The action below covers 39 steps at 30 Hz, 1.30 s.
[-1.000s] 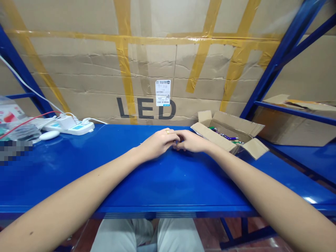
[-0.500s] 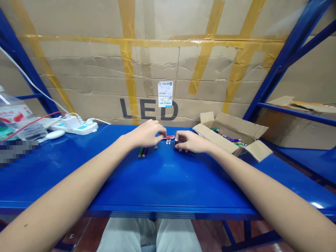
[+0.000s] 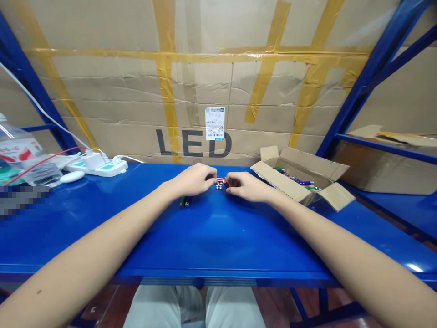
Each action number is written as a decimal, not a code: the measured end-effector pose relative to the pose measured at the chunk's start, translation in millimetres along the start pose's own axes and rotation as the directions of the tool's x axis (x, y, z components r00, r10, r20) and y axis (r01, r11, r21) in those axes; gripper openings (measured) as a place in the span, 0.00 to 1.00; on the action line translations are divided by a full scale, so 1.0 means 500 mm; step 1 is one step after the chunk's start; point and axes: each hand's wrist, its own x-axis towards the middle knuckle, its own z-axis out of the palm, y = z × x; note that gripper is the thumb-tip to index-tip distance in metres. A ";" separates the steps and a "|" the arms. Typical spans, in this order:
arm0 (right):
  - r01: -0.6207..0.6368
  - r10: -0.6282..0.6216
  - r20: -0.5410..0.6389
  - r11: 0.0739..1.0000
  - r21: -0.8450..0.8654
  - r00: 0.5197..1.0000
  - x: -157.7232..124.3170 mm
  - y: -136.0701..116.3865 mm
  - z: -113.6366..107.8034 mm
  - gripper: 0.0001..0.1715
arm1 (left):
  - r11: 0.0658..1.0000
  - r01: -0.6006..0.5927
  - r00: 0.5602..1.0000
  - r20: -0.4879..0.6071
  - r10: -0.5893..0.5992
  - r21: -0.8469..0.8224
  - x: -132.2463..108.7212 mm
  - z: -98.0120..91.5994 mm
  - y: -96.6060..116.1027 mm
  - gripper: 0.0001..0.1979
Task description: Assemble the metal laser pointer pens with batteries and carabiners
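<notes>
My right hand is closed round a short red metal tube, held tilted between thumb and fingers. Facing it, my left hand has thumb and fingertips pinched together; whatever lies between them is too small or hidden to make out. Between the two hands several small silver caps sit grouped on the blue table. Just behind these lies another red metal tube, partly covered by my fingers. A green tube and a dark purple tube rest side by side below my left hand.
To the right, an open cardboard box holds several coloured tubes. At the left stand a white power strip with cables, a white oval object and a plastic bottle. A large taped carton walls off the back.
My left hand has moved slightly right and down, and its fingertips have closed. The lone silver piece below it no longer shows. The red tube in my right hand has tilted and shifted slightly left.
</notes>
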 end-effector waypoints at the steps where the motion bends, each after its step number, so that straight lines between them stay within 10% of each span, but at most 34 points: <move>1: 0.017 -0.017 -0.011 1.000 -0.017 1.000 0.001 0.002 0.001 0.03 | 0.999 0.004 0.999 -0.039 -0.006 -0.053 0.001 0.004 0.006 0.09; 10: 0.178 -0.184 -0.122 0.982 -0.060 0.975 0.009 0.019 0.020 0.13 | 0.964 0.041 0.977 -0.190 -0.093 -0.263 0.005 0.033 0.029 0.05; 22: 0.286 -0.344 -0.275 0.930 -0.231 0.898 -0.004 0.010 0.030 0.09 | 0.769 0.093 0.986 -0.049 -0.160 -0.633 0.007 0.026 0.030 0.06; 39: 0.279 -0.302 -0.307 0.953 -0.118 0.902 -0.011 -0.011 0.012 0.05 | 0.966 -0.078 0.985 -0.167 0.037 -0.245 -0.005 0.022 0.041 0.08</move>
